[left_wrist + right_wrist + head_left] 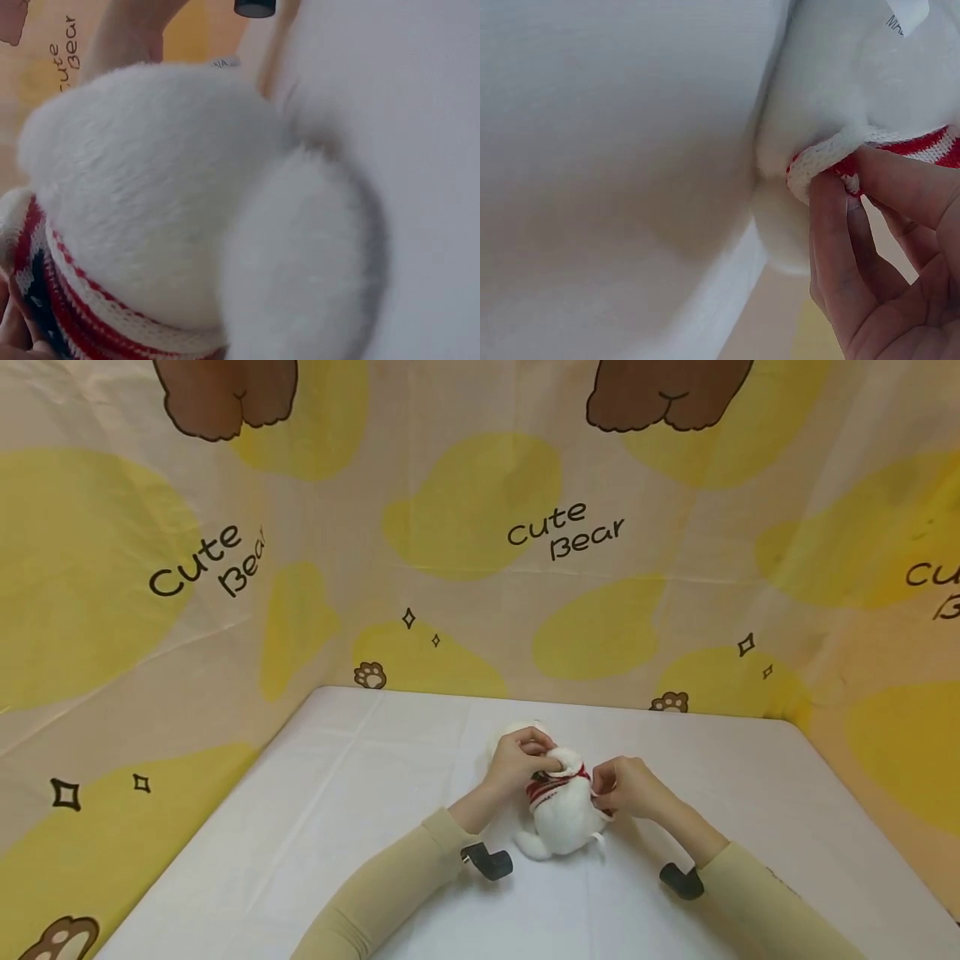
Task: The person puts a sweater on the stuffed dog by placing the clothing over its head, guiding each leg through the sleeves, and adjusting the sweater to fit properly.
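A white plush toy (558, 814) is laid near the middle of the white table (315, 827), legs toward the person, and is held between 2 hands. The left hand (517, 760) is curled over the toy's upper end with its fingers hooked into the red-and-white knitted garment (551, 787); the right hand (626, 787) is closed in a pinch on the garment's edge at the toy's other side. In the right wrist view the fingertips (832, 202) are seen clamped on the ribbed white hem (817, 161), red stripes just behind it. The 2-sided grip is judged to keep the knit stretched open around the body while the toy is steadied against the tabletop. In the left wrist view the garment (67, 300) is seen bunched at one end of the furry body (165, 187), with a dark blue patch beside the red. A small sewn tag (906, 15) bears print beginning "MA", the rest unreadable. "Cute Bear" (566, 531) is printed repeatedly on the yellow-blotched backdrop (465, 502), with brown paws and sparkles.
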`<action>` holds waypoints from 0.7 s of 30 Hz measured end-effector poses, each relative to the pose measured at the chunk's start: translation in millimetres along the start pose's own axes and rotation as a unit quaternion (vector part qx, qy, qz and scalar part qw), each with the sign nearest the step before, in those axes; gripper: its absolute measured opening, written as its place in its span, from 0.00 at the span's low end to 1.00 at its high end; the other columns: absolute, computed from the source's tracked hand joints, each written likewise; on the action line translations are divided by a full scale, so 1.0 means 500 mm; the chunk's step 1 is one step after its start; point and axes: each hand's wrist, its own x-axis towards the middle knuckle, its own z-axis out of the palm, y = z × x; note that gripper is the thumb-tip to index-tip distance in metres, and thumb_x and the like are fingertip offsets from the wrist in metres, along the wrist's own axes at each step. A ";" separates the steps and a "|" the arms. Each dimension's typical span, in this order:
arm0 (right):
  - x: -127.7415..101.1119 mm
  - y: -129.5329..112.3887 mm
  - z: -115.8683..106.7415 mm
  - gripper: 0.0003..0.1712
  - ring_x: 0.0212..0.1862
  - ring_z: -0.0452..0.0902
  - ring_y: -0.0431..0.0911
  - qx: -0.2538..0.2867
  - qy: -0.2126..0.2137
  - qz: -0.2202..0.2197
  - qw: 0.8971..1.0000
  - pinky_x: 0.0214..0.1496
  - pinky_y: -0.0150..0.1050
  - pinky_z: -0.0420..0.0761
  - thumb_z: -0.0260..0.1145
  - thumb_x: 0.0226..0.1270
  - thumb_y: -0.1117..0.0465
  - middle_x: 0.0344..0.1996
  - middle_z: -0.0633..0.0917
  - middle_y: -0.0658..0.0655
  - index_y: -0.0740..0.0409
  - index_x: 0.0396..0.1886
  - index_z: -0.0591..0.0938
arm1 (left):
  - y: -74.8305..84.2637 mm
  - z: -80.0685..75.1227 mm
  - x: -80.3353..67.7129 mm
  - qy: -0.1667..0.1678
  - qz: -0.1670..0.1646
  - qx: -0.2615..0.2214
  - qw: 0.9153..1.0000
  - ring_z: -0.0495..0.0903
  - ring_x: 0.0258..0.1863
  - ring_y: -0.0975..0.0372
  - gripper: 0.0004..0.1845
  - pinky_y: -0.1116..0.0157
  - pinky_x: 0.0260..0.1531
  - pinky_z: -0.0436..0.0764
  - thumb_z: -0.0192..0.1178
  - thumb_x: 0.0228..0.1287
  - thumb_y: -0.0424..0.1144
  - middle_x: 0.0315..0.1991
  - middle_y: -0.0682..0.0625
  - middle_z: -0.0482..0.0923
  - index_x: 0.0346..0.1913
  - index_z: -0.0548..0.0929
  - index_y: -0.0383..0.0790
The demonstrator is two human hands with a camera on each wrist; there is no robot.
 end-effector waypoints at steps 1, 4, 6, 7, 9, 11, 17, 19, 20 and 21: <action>0.001 0.001 0.000 0.11 0.19 0.72 0.38 0.001 -0.003 0.003 1.000 0.19 0.31 0.74 0.70 0.46 0.72 0.15 0.79 0.47 0.56 0.17 0.76 | -0.001 0.001 0.000 0.004 0.000 -0.001 1.000 0.78 0.28 0.68 0.13 0.72 0.28 0.76 0.69 0.41 0.23 0.27 0.52 0.84 0.33 0.80 0.32; 0.003 0.003 0.000 0.12 0.19 0.72 0.38 0.003 -0.013 0.006 1.000 0.20 0.31 0.75 0.70 0.47 0.72 0.15 0.78 0.47 0.56 0.18 0.75 | -0.001 0.002 0.001 0.013 -0.002 -0.004 1.000 0.79 0.29 0.68 0.13 0.72 0.29 0.76 0.70 0.41 0.25 0.26 0.54 0.84 0.32 0.80 0.34; 0.004 0.005 -0.001 0.12 0.19 0.72 0.38 0.004 -0.016 0.002 1.000 0.20 0.31 0.75 0.70 0.47 0.72 0.15 0.78 0.47 0.56 0.18 0.75 | 0.000 0.002 0.002 0.014 0.005 -0.010 1.000 0.79 0.30 0.68 0.13 0.72 0.30 0.77 0.70 0.41 0.25 0.26 0.54 0.83 0.33 0.80 0.33; 0.004 0.005 0.000 0.12 0.19 0.73 0.39 0.007 -0.018 0.000 1.000 0.20 0.31 0.75 0.70 0.47 0.72 0.16 0.78 0.47 0.57 0.18 0.75 | 0.000 0.002 0.002 0.012 0.008 -0.013 1.000 0.80 0.30 0.68 0.14 0.72 0.30 0.77 0.70 0.42 0.25 0.27 0.54 0.83 0.33 0.79 0.33; 0.004 0.006 0.000 0.12 0.19 0.73 0.39 0.012 -0.018 -0.002 1.000 0.20 0.31 0.76 0.70 0.47 0.72 0.16 0.78 0.48 0.57 0.19 0.75 | 0.001 0.003 0.003 0.007 0.015 -0.020 1.000 0.80 0.30 0.68 0.14 0.71 0.30 0.77 0.70 0.43 0.25 0.27 0.54 0.83 0.36 0.79 0.32; 0.003 0.008 0.000 0.11 0.19 0.73 0.39 0.015 -0.019 -0.001 1.000 0.20 0.31 0.76 0.70 0.48 0.72 0.16 0.78 0.48 0.57 0.19 0.75 | 0.002 0.003 0.004 -0.002 0.023 -0.014 1.000 0.79 0.29 0.68 0.15 0.72 0.29 0.77 0.70 0.44 0.24 0.29 0.52 0.83 0.38 0.80 0.33; 0.000 0.023 -0.002 0.07 0.23 0.73 0.36 0.025 -0.015 -0.024 0.999 0.24 0.31 0.76 0.70 0.53 0.66 0.19 0.80 0.48 0.57 0.24 0.79 | 0.013 -0.001 0.007 -0.063 0.107 0.117 0.985 0.72 0.26 0.69 0.17 0.74 0.27 0.74 0.69 0.46 0.29 0.33 0.51 0.83 0.43 0.86 0.43; 0.000 0.032 -0.011 0.05 0.26 0.75 0.36 0.058 -0.032 -0.031 0.997 0.28 0.31 0.78 0.69 0.57 0.62 0.24 0.83 0.51 0.59 0.31 0.81 | 0.018 -0.003 0.006 -0.081 0.138 0.163 0.973 0.71 0.26 0.68 0.17 0.73 0.26 0.73 0.68 0.47 0.31 0.33 0.53 0.81 0.43 0.86 0.46; -0.001 0.035 -0.018 0.07 0.29 0.77 0.36 0.076 -0.041 -0.029 0.996 0.31 0.31 0.79 0.68 0.59 0.61 0.28 0.84 0.52 0.59 0.34 0.82 | 0.021 -0.003 0.004 -0.090 0.149 0.177 0.969 0.70 0.27 0.68 0.17 0.73 0.27 0.73 0.68 0.48 0.32 0.34 0.53 0.80 0.44 0.86 0.47; 0.000 0.038 -0.025 0.09 0.31 0.78 0.37 0.097 -0.051 -0.019 0.994 0.33 0.32 0.81 0.67 0.62 0.59 0.31 0.85 0.54 0.60 0.38 0.83 | 0.024 -0.004 0.002 -0.097 0.156 0.187 0.965 0.71 0.27 0.67 0.17 0.73 0.27 0.73 0.67 0.49 0.33 0.36 0.53 0.79 0.44 0.86 0.48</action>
